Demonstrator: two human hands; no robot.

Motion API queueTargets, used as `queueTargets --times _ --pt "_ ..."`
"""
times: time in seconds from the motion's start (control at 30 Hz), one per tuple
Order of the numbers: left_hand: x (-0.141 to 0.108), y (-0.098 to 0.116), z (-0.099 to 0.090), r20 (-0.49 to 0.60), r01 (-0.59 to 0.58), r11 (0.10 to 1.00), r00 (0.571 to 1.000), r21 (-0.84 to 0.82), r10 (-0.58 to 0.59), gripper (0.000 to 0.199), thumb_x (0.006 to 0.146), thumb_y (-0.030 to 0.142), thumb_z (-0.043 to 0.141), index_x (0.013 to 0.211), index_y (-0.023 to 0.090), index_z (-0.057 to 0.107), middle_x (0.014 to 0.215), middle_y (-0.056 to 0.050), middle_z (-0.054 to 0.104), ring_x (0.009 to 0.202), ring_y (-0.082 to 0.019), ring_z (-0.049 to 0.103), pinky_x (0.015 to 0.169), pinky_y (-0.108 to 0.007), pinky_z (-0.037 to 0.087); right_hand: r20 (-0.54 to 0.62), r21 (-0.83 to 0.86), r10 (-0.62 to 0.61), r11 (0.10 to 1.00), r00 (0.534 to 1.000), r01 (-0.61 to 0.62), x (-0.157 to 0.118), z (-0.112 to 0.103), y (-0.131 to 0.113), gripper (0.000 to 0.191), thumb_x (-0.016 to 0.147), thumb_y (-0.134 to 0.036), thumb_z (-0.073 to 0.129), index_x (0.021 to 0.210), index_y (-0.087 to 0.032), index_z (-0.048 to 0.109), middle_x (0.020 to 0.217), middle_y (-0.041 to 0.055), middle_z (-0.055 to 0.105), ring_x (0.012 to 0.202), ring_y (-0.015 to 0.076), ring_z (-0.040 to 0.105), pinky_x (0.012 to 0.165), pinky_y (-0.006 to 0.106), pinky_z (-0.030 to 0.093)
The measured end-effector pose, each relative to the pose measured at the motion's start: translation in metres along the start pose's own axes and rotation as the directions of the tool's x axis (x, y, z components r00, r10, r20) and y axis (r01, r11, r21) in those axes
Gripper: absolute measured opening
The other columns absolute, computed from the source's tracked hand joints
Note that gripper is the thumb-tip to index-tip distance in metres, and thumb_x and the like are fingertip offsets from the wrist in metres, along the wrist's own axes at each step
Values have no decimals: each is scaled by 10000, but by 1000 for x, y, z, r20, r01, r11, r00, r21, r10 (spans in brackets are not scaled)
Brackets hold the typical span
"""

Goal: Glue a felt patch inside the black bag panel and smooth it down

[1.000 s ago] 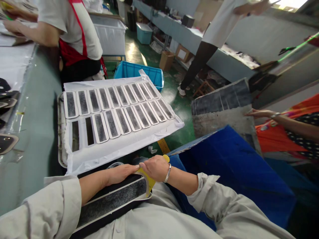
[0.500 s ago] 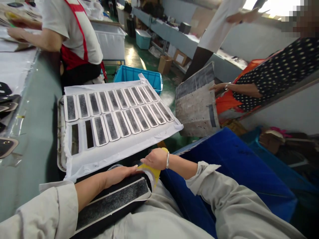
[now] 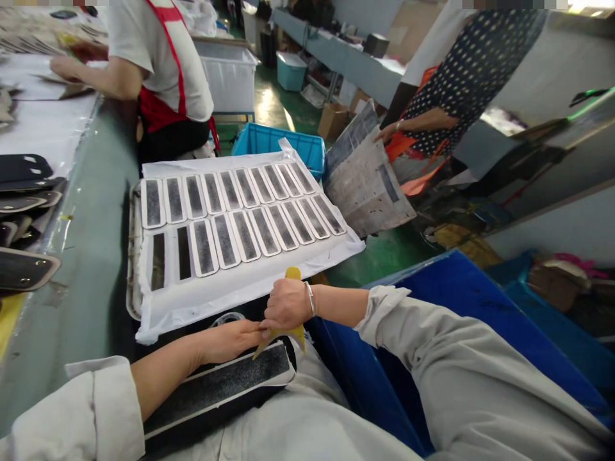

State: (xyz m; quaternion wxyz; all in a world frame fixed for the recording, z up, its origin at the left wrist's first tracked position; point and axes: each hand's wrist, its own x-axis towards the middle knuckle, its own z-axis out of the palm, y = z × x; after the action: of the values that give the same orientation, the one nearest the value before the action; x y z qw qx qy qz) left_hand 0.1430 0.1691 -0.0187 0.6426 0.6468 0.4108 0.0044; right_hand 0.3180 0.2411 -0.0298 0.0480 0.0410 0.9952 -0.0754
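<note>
Across my lap lies a long black padded form bearing a rounded, pale-edged strip with a dark speckled middle. My right hand is closed around a flat yellow tool with a curved, hollowed lower edge, held over the strip's right end. I cannot tell the tool's exact kind, since my fingers cover its middle. My left hand lies along the form's far side, fingers stretched out, the tips meeting my right hand. Beyond both hands, a white-covered board carries two rows of similar strips.
A blue bin stands at my right, a light blue crate behind the board. At left, a workbench holds dark pieces. One co-worker sits there; another holds a grey panel.
My right hand has moved left along with the yellow tool, which is turned differently and lies closer over the strip. The standing co-worker and grey panel have shifted left in view.
</note>
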Motion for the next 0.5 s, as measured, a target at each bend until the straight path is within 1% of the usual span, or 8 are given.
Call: queueTargets --times 0.07,0.13,0.2,0.27,0.33,0.4,0.5 --pt "1 2 4 -1 -2 998 1000 70 2 478 850 554 339 905 179 630 882 -35 625 845 -214 530 813 -271 407 15 -11 -35 999 999 35 2 0 1 520 938 -437 255 685 -197 642 679 48 661 654 156 591 600 294 342" --pt "4 3 10 -1 25 991 1000 133 -25 503 862 552 293 875 162 610 803 -43 593 754 -199 508 741 -277 408 33 -11 -52 999 998 53 2 1 2 528 938 -445 249 686 -198 642 681 49 662 659 159 591 602 298 341" --pt "6 5 16 -7 62 985 998 162 -62 523 874 554 251 818 162 593 724 -34 562 671 -182 482 669 -278 395 33 -1 -52 999 998 52 -2 3 1 537 937 -454 246 679 -197 641 674 48 662 660 159 593 595 300 333" --pt "9 8 22 -25 92 980 996 178 -89 527 885 547 226 786 170 580 684 -25 552 631 -175 476 635 -278 382 8 9 -29 1000 1000 29 -9 7 -1 542 938 -459 242 673 -197 636 667 47 660 653 158 591 587 299 326" --pt "11 12 26 -40 82 980 996 183 -76 511 894 528 222 815 175 582 719 -29 582 663 -182 508 662 -276 387 -26 13 18 1000 1000 -17 -17 11 -4 536 939 -459 245 673 -198 629 663 44 659 640 160 586 578 294 322" --pt "13 14 29 -43 66 984 997 165 -59 497 900 517 225 882 178 588 807 -43 625 740 -198 552 727 -277 397 -55 16 90 996 994 -90 -26 15 -9 525 939 -452 254 670 -196 625 657 40 659 624 163 584 570 288 317" --pt "16 15 31 -42 84 985 996 150 -78 509 896 531 234 953 172 589 917 -69 655 838 -223 583 800 -292 398 -70 32 205 979 976 -204 -35 16 -19 521 944 -425 258 661 -188 626 629 41 655 593 165 585 559 282 308"
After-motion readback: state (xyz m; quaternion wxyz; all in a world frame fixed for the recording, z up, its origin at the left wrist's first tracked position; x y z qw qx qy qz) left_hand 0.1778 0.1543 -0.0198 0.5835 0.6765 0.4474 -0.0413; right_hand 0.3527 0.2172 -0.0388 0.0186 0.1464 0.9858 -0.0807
